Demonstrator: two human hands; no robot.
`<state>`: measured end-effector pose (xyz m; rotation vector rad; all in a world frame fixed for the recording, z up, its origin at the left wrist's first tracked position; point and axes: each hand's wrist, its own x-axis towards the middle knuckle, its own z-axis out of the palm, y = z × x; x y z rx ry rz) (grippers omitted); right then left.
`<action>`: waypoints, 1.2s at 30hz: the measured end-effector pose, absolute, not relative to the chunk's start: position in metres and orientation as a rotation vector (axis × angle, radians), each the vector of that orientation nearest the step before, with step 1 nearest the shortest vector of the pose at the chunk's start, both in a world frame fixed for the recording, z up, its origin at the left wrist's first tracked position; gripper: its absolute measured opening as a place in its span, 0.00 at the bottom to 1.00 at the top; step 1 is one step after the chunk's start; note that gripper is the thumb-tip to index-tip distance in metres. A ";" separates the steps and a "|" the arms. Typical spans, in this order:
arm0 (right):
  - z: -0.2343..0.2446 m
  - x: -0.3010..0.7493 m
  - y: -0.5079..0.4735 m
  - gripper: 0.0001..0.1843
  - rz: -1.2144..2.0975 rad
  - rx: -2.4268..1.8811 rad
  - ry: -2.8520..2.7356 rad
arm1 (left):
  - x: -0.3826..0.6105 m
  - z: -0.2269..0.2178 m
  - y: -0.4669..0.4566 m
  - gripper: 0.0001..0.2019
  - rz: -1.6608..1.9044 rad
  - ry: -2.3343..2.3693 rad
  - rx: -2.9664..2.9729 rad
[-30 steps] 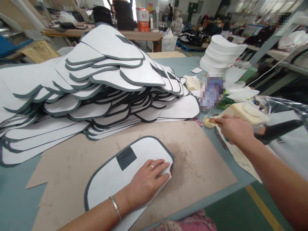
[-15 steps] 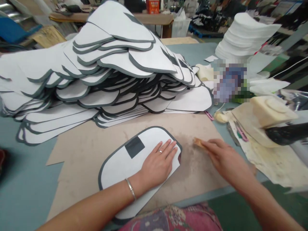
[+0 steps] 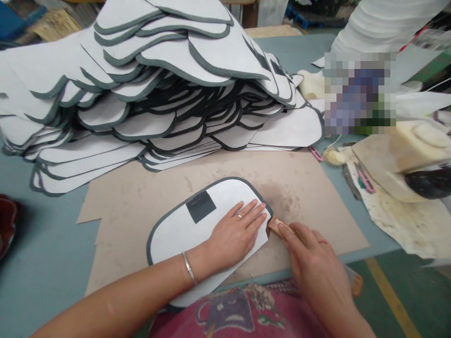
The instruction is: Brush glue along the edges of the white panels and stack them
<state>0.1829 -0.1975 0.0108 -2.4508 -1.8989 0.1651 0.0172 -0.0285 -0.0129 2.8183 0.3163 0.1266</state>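
Note:
A white rounded panel (image 3: 183,227) with a dark grey edge and a dark square patch lies on a brown cardboard sheet (image 3: 310,188) in front of me. My left hand (image 3: 234,234) rests flat on the panel's right part, fingers stretched out. My right hand (image 3: 313,270) grips a small brush with a wooden handle (image 3: 275,225). Its tip touches the panel's right edge, just beside my left fingertips.
A big heap of the same white panels (image 3: 165,84) fills the table behind the cardboard. To the right lie stained paper (image 3: 398,220), a cream-coloured container (image 3: 405,150) and a black tool (image 3: 430,180). A stack of white pieces (image 3: 380,23) stands at the back right.
My right hand came from the stained paper at the right, across the cardboard, and brought the brush to the panel's right edge. My left hand stayed flat on the panel. The view tilted down.

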 end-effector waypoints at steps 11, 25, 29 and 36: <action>0.017 0.184 -0.202 0.35 0.218 -2.271 -2.099 | -0.006 -0.005 -0.024 0.26 0.087 0.158 2.718; 0.023 0.223 -0.161 0.32 0.184 -2.089 -2.438 | -0.008 -0.006 -0.026 0.19 0.183 0.335 2.689; 0.021 0.225 -0.147 0.27 0.033 -2.076 -2.470 | -0.006 -0.013 -0.028 0.19 0.284 0.450 2.694; 0.017 0.229 -0.104 0.29 0.083 -2.043 -2.441 | -0.004 -0.010 -0.029 0.17 0.272 0.633 2.668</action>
